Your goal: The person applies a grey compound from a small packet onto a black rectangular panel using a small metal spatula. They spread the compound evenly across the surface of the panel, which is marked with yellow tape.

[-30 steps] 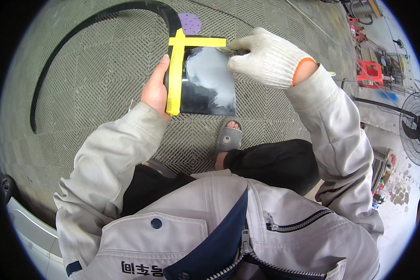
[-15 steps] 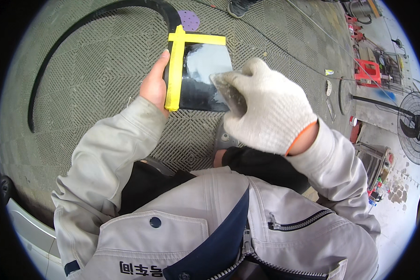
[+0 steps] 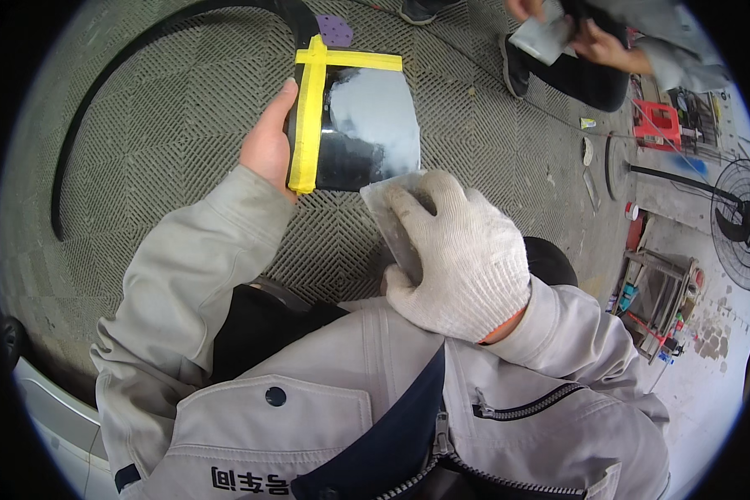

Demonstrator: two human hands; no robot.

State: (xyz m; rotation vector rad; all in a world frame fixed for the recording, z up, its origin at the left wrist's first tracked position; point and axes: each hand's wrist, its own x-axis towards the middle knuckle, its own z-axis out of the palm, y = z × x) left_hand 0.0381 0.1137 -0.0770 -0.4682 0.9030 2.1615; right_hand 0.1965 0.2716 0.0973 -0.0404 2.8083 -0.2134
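My bare left hand (image 3: 268, 148) grips the left edge of a long, curved black trim piece (image 3: 346, 162), its thumb lying along the side. Yellow masking tape (image 3: 308, 125) runs down that edge and across the top of the wide end. Between the tape strips and the right edge is a smooth grey coat of filler (image 3: 379, 104), with black showing at the lower left. In a white knit glove, my right hand (image 3: 467, 250) pinches a thin, translucent scraper (image 3: 392, 221) just below the panel's lower right corner. The fingers of my left hand behind the trim are hidden.
A purple sanding disc (image 3: 335, 32) lies on the ribbed floor matting beyond the trim. At the upper right, another person's hands hold a pale flat piece (image 3: 543, 38). A red stool (image 3: 657, 123) and a standing fan (image 3: 735, 221) are at right; a silver car (image 3: 54, 408) is lower left.
My right hand has drawn the scraper down off the panel toward my body. The grey coat now reaches lower along the right side. Another person has come into view at the upper right.
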